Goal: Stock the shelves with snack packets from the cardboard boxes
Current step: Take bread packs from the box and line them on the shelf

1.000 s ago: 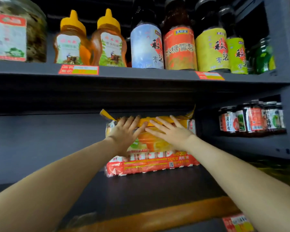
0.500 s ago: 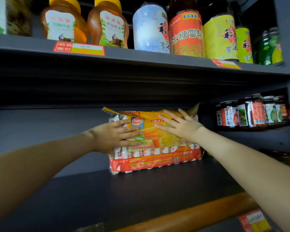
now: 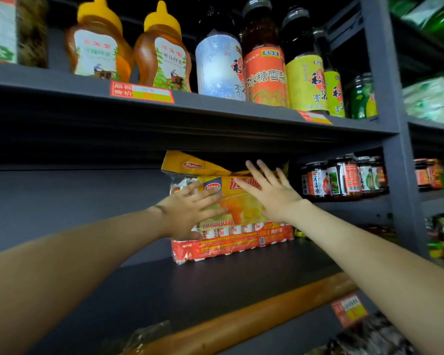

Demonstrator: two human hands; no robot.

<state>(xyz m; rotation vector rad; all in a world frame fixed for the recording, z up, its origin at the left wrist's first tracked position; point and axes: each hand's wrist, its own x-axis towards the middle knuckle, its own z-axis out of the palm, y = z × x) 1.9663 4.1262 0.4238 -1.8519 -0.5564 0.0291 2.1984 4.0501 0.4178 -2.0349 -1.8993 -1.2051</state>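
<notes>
The left arm comes in from 8 o'clock, nearly straight, and the left hand (image 3: 187, 213) lies flat on the left half of the snack packet (image 3: 241, 243). Its fingers (image 3: 205, 198) are straight and a little spread, pointing toward 2 o'clock, pressing on the packet's front and curling round nothing. The packet, yellow above and red below, stands on its long edge toward the back of the dark shelf (image 3: 215, 290), just right of the middle, its crumpled top flap close under the shelf above. The right arm reaches in from 4 o'clock. The right hand (image 3: 272, 196) rests palm-down on the packet's upper right part, fingers (image 3: 256, 172) straight and fanned wide, pointing toward 11 o'clock. At 3 o'clock from the packet stands a row of small jars (image 3: 344, 175). On the upper shelf, honey bottles (image 3: 98, 39) stand at 11 o'clock and tall bottles (image 3: 264, 70) at 12 to 1 o'clock.
</notes>
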